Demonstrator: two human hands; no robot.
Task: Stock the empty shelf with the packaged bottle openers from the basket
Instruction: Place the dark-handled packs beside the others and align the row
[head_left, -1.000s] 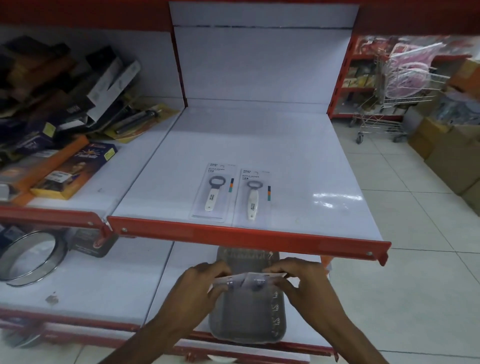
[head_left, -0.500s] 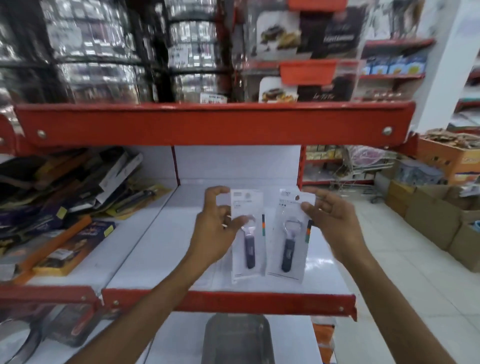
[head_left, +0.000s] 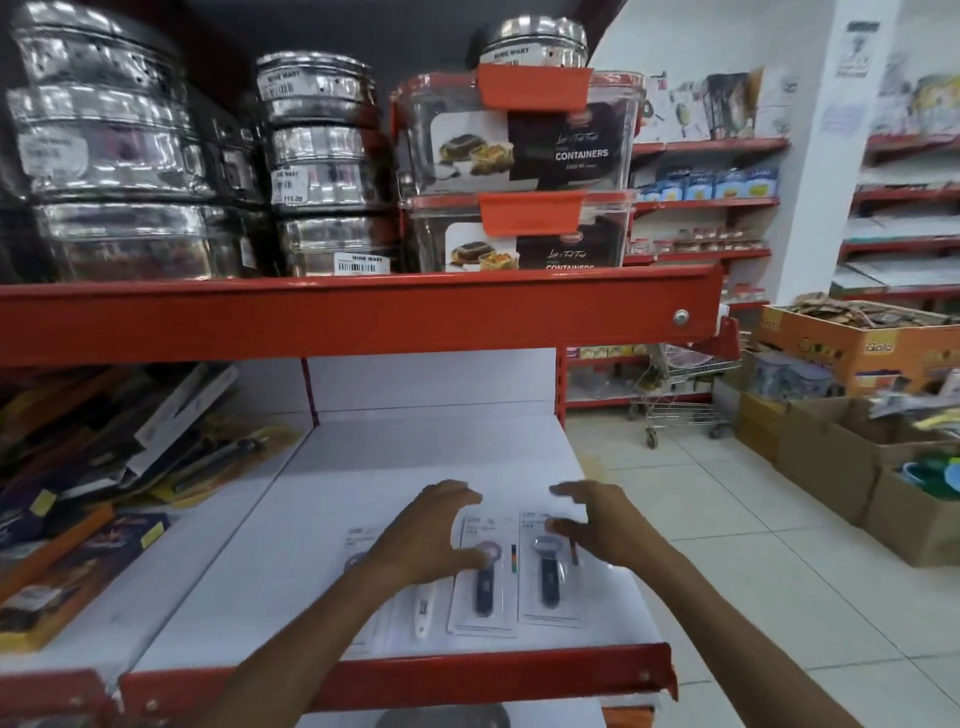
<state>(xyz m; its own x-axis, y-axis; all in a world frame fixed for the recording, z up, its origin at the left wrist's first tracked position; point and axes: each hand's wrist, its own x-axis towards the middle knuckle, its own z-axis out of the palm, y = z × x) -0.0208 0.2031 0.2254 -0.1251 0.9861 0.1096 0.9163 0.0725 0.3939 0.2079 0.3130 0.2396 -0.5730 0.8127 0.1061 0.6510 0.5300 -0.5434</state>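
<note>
Two packaged bottle openers with dark blue handles lie flat side by side on the white shelf, the left one and the right one. Left of them lie two packs with white handles, one partly under my left arm and the other mostly hidden by it. My left hand is spread above the shelf, its thumb resting on the left dark pack. The thumb of my right hand, also spread, rests on the right dark pack. A sliver of the grey basket shows below the shelf's red lip.
The upper shelf holds stacked steel tins and clear plastic containers. Boxed goods crowd the neighbouring shelf section on the left. On the tiled floor to the right are a wire trolley and cardboard boxes.
My hands lifted two dark-handled packs from the basket, held them up, and have now laid them flat on the shelf to the right of the white-handled ones. The view tilted upward.
</note>
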